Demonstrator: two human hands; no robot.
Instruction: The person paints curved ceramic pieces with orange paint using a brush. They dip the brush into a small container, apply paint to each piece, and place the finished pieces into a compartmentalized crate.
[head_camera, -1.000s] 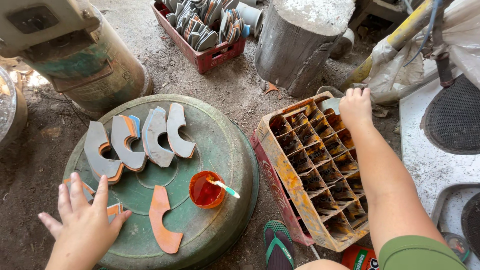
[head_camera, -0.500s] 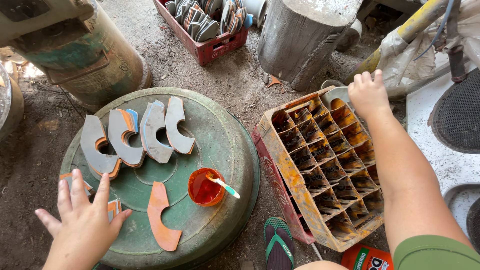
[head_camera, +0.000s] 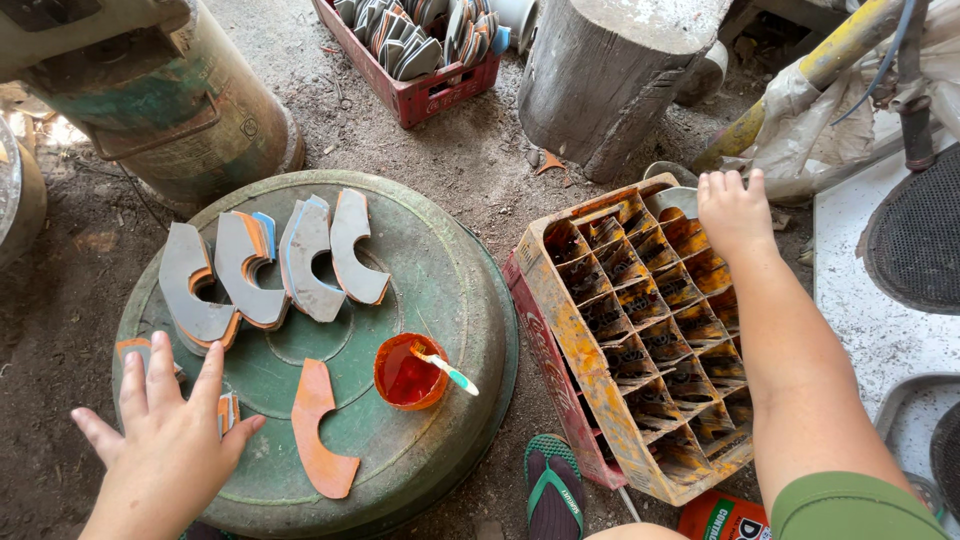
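I am spreading my left hand (head_camera: 165, 440), fingers open, over curved grey-and-orange cut pieces (head_camera: 265, 265) on the round green drum lid (head_camera: 440, 290), while my right hand (head_camera: 735, 210), fingers loose and empty, is reaching into the far corner of the orange divided crate (head_camera: 640, 330), probably fetching another piece.

Your left hand (head_camera: 165, 440) hovers over the drum lid (head_camera: 440, 290), where curved pieces (head_camera: 270, 265) lie behind the cup (head_camera: 408, 372). Right of the lid stands the divided crate (head_camera: 640, 340); your right hand (head_camera: 733, 210) rests on its far corner.
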